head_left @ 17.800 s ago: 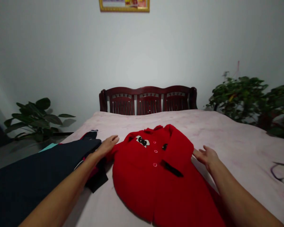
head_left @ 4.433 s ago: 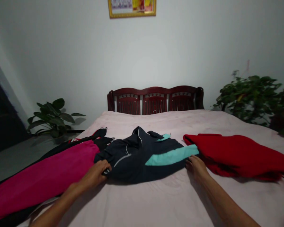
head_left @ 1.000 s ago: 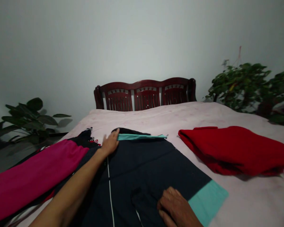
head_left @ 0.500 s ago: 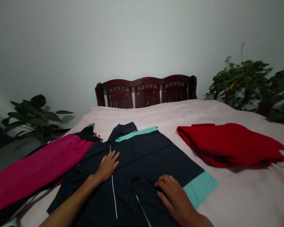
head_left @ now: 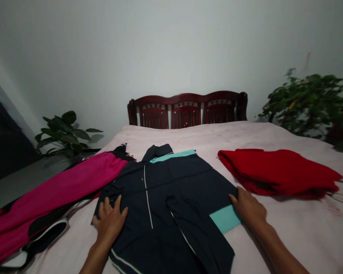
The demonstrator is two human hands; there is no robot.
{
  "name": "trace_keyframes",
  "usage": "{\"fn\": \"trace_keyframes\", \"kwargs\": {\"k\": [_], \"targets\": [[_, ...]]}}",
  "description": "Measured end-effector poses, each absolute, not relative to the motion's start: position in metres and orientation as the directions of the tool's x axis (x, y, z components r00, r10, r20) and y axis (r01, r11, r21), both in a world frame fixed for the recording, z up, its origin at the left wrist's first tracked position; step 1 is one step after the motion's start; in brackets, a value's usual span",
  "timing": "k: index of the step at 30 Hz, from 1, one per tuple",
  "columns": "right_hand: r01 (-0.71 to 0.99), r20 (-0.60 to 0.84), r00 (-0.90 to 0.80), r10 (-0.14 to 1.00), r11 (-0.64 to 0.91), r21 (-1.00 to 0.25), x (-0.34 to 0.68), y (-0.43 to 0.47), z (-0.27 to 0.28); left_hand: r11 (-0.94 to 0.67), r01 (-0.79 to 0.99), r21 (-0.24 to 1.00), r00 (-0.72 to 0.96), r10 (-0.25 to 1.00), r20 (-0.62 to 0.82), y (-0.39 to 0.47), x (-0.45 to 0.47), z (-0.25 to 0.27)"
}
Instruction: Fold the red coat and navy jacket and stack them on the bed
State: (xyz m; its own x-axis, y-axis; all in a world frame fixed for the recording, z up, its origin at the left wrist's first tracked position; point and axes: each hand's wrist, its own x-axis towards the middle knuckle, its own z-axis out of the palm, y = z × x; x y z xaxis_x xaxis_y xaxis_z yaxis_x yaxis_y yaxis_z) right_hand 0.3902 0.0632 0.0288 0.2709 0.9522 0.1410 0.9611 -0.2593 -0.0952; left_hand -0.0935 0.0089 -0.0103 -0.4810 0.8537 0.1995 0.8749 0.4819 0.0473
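A dark navy jacket (head_left: 160,198) with turquoise panels and white piping lies spread on the bed, its collar pointing away from me. One sleeve (head_left: 197,232) is folded down over its front. My left hand (head_left: 110,220) rests on the jacket's left side, fingers spread and slightly bent. At the right edge, just above the turquoise panel (head_left: 225,219), my right hand (head_left: 250,207) pinches the fabric between thumb and fingers.
Magenta and black clothing (head_left: 74,182) lies along the left. A folded red garment (head_left: 277,169) sits at the right, with thin-framed glasses (head_left: 341,198) beside it. Pink bedding (head_left: 297,232) covers the bed before a dark wooden headboard (head_left: 185,110). Plants (head_left: 65,133) flank it.
My left hand has slid down and left from the jacket's middle. My right hand has moved right, from the folded sleeve to the jacket's right edge, and taken hold of it.
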Motion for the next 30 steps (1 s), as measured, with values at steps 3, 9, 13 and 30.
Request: {"fn": "trace_keyframes", "kwargs": {"k": [3, 9, 13, 30], "targets": [[0.943, 0.062, 0.291, 0.955, -0.275, -0.184, 0.404, 0.059, 0.032, 0.42, 0.903, 0.094, -0.43, 0.879, 0.205, 0.013, -0.093, -0.009], [0.846, 0.024, 0.482, 0.876, -0.459, -0.271, 0.437, 0.042, 0.018, 0.107, 0.994, -0.003, -0.102, 0.959, 0.264, 0.039, -0.076, 0.002], [0.835, 0.034, 0.494, 0.869, -0.463, -0.299, 0.436, 0.034, 0.015, 0.14, 0.99, -0.034, -0.126, 0.956, 0.265, 0.044, -0.076, 0.001], [0.883, 0.094, 0.43, 0.898, -0.397, -0.25, 0.428, 0.022, 0.01, 0.194, 0.979, 0.06, -0.203, 0.935, 0.291, 0.025, -0.124, -0.029]]}}
